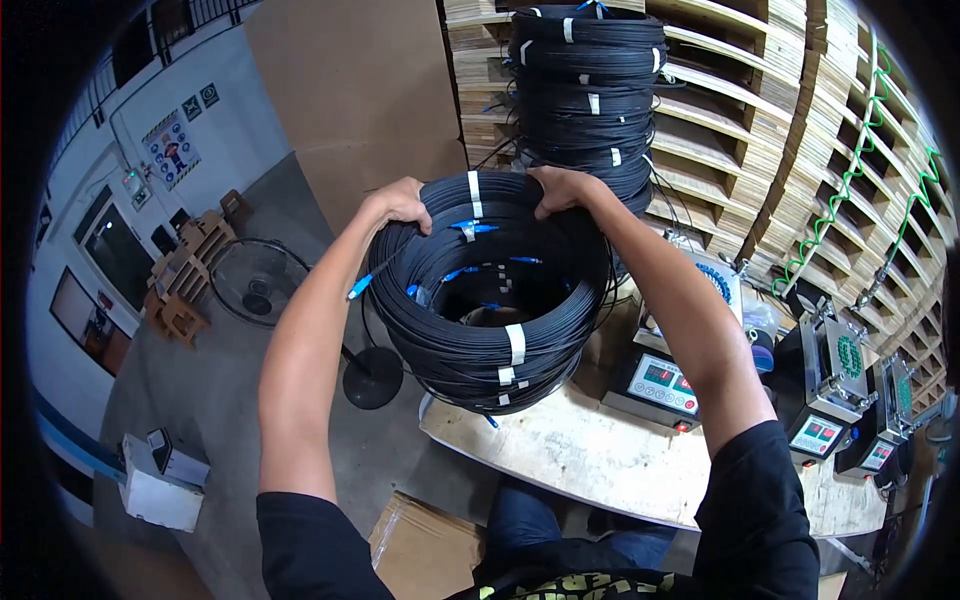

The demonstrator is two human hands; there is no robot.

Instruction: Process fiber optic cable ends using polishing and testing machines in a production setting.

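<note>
A stack of black cable coils (460, 343) stands on the wooden tabletop, bound with white tape strips (516, 344). My left hand (405, 204) grips the far left part of the top coil, with the thumb over its inner edge. At the far right part my right hand (562, 191) holds the same coil, the thumb inside and the other fingers mostly hidden behind it. Blue connectors (474, 228) show inside the ring, and a loose blue connector (359, 287) hangs out on the left near my forearm.
A taller stack of black coils (585, 95) rises just behind. Grey machines with lit displays (660, 388) stand on the wooden table (570, 445) to the right. Wooden pallets (740, 60) line the back. A standing fan (258, 290) and a cardboard sheet (425, 550) are on the floor.
</note>
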